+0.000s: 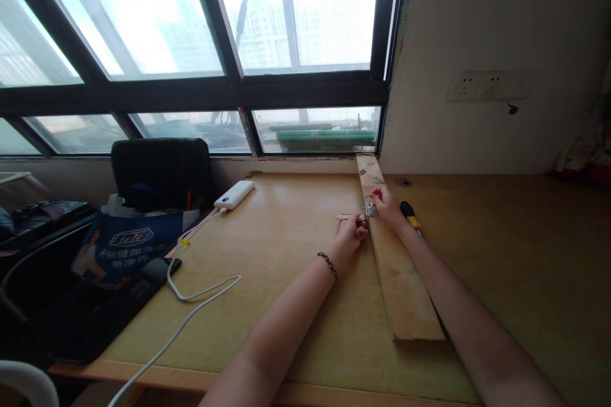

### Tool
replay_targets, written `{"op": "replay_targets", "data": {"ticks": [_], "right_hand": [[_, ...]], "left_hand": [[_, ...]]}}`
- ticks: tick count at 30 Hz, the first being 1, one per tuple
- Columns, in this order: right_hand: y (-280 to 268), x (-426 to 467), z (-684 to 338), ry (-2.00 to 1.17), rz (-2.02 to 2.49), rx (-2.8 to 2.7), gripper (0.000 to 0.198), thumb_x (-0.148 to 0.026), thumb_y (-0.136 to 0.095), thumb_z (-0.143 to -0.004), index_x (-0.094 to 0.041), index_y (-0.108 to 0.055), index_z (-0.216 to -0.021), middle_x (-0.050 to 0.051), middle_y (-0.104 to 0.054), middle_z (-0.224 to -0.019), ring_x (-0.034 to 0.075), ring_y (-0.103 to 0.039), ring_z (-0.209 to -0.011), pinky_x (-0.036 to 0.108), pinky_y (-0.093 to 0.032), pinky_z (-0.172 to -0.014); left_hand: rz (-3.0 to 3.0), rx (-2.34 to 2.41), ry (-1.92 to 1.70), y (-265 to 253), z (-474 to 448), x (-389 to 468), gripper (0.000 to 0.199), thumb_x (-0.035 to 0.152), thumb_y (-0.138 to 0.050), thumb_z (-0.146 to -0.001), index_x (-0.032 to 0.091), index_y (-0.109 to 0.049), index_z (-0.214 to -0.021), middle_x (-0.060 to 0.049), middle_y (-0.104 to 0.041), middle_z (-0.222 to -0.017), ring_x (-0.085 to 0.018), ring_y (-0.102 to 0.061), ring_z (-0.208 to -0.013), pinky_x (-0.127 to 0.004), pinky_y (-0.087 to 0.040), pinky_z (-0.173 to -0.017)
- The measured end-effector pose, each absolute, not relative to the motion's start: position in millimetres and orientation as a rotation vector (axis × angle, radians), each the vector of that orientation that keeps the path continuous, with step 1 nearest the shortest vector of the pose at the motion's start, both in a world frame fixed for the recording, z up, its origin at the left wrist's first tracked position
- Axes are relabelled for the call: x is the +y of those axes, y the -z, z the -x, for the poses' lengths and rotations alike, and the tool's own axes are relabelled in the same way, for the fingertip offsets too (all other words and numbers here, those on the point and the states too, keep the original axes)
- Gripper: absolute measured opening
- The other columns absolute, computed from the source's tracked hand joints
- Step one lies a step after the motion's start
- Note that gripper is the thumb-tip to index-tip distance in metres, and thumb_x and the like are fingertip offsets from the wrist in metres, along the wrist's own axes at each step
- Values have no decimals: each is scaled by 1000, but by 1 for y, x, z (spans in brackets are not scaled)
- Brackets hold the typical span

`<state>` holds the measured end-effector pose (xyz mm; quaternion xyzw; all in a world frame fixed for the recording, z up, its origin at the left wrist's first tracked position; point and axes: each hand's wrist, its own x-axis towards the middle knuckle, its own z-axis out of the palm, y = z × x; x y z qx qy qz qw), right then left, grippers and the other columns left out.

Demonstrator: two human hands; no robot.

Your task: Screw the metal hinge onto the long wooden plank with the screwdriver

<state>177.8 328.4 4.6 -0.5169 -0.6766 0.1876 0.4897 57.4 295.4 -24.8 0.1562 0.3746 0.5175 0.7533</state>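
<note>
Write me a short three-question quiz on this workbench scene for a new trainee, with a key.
1. Multiple choice: What lies just to the right of the wooden board, by the right forearm?
A) A blue printed bag
B) A tool with a black-and-yellow handle
C) A white device with a cable

2. True or false: A dark bracelet circles the wrist of the left hand.

3. Open: What small thing sits at the board's left edge, close to the fingers of the right hand?

Key: 1. B. 2. True. 3. A small silvery metal piece.
</note>
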Motion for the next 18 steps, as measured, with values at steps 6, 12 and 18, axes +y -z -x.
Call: {"op": "replay_targets", "data": {"ticks": [6, 12, 18], "right_hand": [[-25, 320, -179, -617, 1184, -1500, 16, -34, -46, -74, -18, -44, -77, 2, -56, -74, 11, -53, -55, 25, -42, -51], [-61, 269, -165, -911, 1031, -1366, 16, -33, -50, -74, -19, -44, -76, 4, -59, -79, 13, -59, -65, 25, -47, -55], [-36, 210, -104, -1432, 975, -1063, 7, -23, -47, -77, -17, -46, -75, 5, -62, -78, 12, -62, -64, 24, -49, -59]], "left_hand": [[-294, 901, -1190, 18, -44, 278, 11, 13, -50, -71, 15, -41, -64, 2, -45, -51, -1, -34, -35, -11, -22, -33], [-599, 1178, -1313, 13, 20, 264, 11, 12, -58, -63, 15, -48, -68, 0, -52, -54, -7, -49, -41, -12, -24, -33], [-1035, 1718, -1321, 13, 122, 265, 17, 19, -63, -57, 12, -57, -71, -4, -61, -62, -12, -57, -47, -15, -30, -34]]}}
